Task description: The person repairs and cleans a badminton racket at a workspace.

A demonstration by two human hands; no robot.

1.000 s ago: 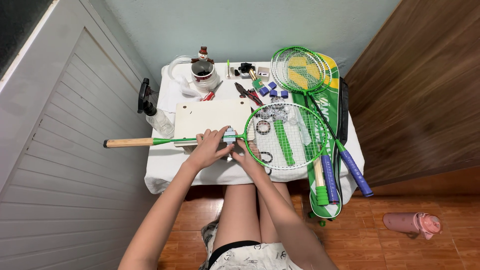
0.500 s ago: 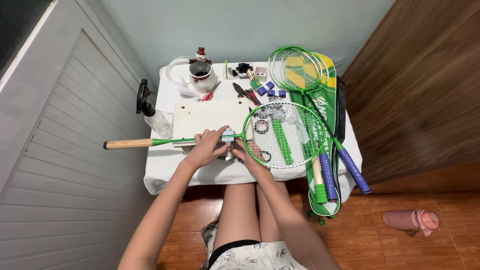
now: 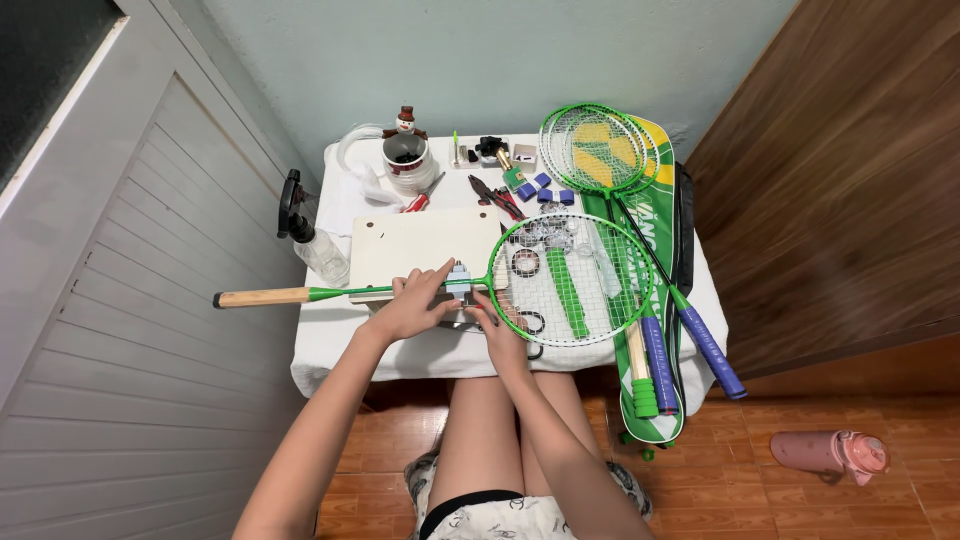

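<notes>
A green badminton racket (image 3: 570,280) lies across a small white-clothed table (image 3: 330,340), its wooden handle (image 3: 262,297) sticking out to the left over the edge. My left hand (image 3: 412,305) rests on the racket's shaft near the throat, fingers curled over it by a small pale block. My right hand (image 3: 497,322) grips the lower left rim of the racket head. Under the shaft lies a cream board (image 3: 420,245). Rings of tape and a green strip show beneath the strings.
More green rackets (image 3: 600,150) with blue grips lie on a green racket bag (image 3: 655,400) at the right. Pliers (image 3: 495,195), blue grip rolls (image 3: 545,188), a mug (image 3: 408,160) and a spray bottle (image 3: 305,235) stand about. A pink bottle (image 3: 828,452) lies on the floor.
Both hands stay on the racket at the throat with only small finger shifts. The view has moved slightly.
</notes>
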